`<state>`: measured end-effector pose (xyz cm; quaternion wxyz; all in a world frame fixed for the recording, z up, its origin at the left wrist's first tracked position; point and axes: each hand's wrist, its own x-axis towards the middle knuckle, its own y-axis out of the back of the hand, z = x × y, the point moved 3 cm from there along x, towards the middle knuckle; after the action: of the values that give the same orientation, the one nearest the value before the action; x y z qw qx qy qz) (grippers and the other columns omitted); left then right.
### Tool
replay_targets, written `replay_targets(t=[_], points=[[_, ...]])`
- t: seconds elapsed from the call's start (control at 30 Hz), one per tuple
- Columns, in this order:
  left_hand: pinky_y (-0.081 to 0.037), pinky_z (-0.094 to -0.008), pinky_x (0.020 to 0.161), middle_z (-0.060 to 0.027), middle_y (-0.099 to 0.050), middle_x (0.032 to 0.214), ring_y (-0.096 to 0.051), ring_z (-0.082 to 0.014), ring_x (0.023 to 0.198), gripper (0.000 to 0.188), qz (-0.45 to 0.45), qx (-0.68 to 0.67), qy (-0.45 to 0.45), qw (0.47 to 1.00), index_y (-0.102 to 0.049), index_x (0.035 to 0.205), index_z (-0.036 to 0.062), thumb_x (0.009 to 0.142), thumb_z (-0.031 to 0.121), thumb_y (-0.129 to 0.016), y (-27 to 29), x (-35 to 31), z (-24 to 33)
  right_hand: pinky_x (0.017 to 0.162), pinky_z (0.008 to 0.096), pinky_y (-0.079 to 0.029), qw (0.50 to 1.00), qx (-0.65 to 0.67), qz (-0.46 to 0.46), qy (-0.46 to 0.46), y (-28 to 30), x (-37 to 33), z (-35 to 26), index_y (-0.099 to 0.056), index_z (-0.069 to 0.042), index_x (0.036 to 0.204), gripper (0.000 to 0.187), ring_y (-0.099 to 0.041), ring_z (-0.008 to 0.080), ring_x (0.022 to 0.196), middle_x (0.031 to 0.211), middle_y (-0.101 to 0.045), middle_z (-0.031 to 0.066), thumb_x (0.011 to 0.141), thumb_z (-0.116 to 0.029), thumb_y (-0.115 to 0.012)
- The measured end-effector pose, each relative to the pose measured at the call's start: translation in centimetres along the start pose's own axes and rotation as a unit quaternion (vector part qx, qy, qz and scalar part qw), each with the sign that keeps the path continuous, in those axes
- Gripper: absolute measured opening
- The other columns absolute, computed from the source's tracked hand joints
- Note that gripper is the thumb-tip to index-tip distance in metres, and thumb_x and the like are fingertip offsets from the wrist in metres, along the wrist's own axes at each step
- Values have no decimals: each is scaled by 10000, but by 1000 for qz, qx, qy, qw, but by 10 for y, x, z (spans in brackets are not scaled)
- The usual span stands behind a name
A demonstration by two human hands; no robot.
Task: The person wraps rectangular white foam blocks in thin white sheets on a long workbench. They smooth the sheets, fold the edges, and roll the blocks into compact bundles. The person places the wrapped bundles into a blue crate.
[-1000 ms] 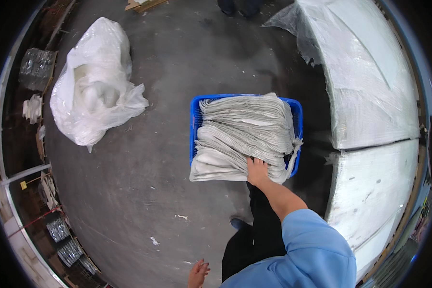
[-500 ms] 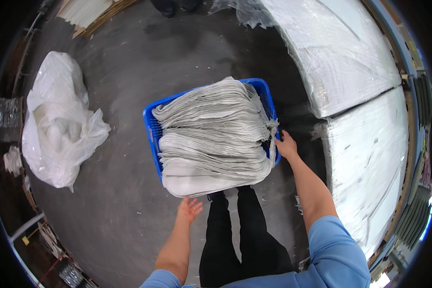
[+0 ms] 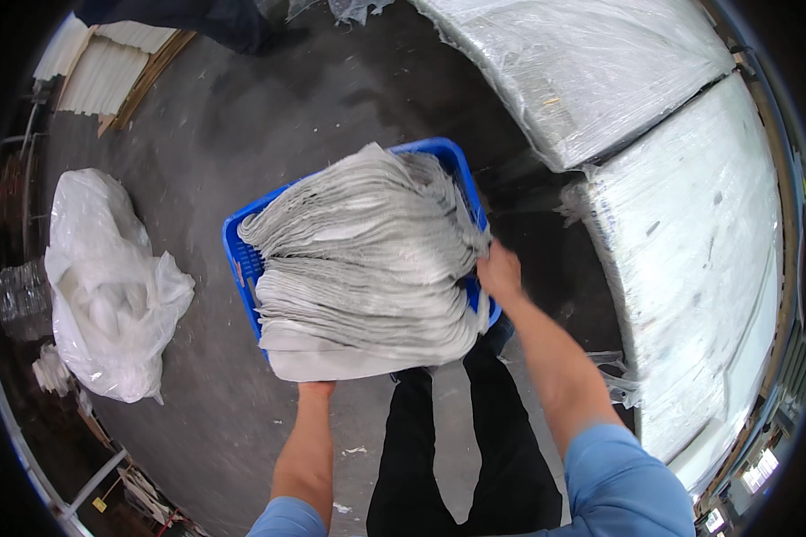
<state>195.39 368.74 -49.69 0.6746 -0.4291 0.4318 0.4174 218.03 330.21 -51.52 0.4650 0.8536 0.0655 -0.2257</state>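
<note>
In front of my legs a blue plastic basket [image 3: 233, 237] is heaped with tightly packed, thin off-white fabric pieces [image 3: 358, 268] with rounded ends. The pile bulges over the basket's near edge. My right hand [image 3: 501, 273] is closed at the basket's right rim, beside a frayed strip of cloth. At the near left corner my left hand [image 3: 316, 388] reaches beneath the overhanging pieces, and its fingers are hidden there. The basket looks slightly tilted, but whether it touches the floor cannot be seen.
On the grey floor [image 3: 188, 430] at left lies a stuffed, translucent white bag [image 3: 112, 295]. Large plastic-wrapped stacks [image 3: 698, 259] line the right side. White sheets [image 3: 107, 76] stand at the far left, near another person's dark-clothed leg [image 3: 188, 20].
My left hand, open and apart before, has gone under the pile's near edge. My right hand has closed in at the rim. The view has turned, and the basket appears farther left.
</note>
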Motion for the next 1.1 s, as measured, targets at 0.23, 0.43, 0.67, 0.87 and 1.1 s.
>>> replay_targets(t=[0.23, 0.43, 0.67, 0.87, 1.1], points=[[-476, -567, 1127, -112, -535, 1550, -534, -363, 1388, 623, -40, 118, -80, 989, -462, 1558, 134, 1062, 510, -468, -49, 10, 64, 938, 512, -540, 970, 214, 23, -109, -57, -146, 51, -597, -1, 1238, 477, -677, 482, 1070, 1100, -713, 298, 800, -162, -696], [-487, -546, 1120, -116, -553, 1529, -547, -353, 1373, 601, 19, 218, -145, 965, -470, 1547, 109, 1073, 478, -477, -95, 26, 74, 954, 436, -543, 912, 334, 73, -228, -91, -210, 67, -605, -30, 1303, 545, -695, 421, 1109, 1146, -729, 237, 777, -95, -731], [-531, -531, 1068, -151, -598, 1456, -611, -354, 1293, 595, -43, 236, -136, 961, -450, 1534, 35, 1083, 422, -490, -136, 47, 42, 1073, 331, -445, 834, 468, 125, -264, -79, -219, 105, -601, 6, 1326, 558, -647, 244, 1215, 1268, -706, 117, 778, 85, -667], [-567, -525, 1029, -134, -628, 1419, -644, -340, 1250, 487, 52, 319, -152, 934, -475, 1521, 104, 1080, 308, -498, -173, 54, 20, 1069, 354, -447, 787, 516, 127, -314, -75, -225, 114, -571, -2, 1378, 640, -643, 257, 1203, 1303, -686, 106, 761, 155, -638], [-570, -424, 891, -80, -667, 1311, -676, -238, 1147, 519, 40, 402, -182, 896, -510, 1462, 109, 1016, 343, -634, -166, 28, 34, 830, 415, -592, 723, 557, -48, -406, -61, -222, 107, -523, -49, 1431, 611, -690, 276, 1079, 1262, -692, 117, 860, 46, -716]])
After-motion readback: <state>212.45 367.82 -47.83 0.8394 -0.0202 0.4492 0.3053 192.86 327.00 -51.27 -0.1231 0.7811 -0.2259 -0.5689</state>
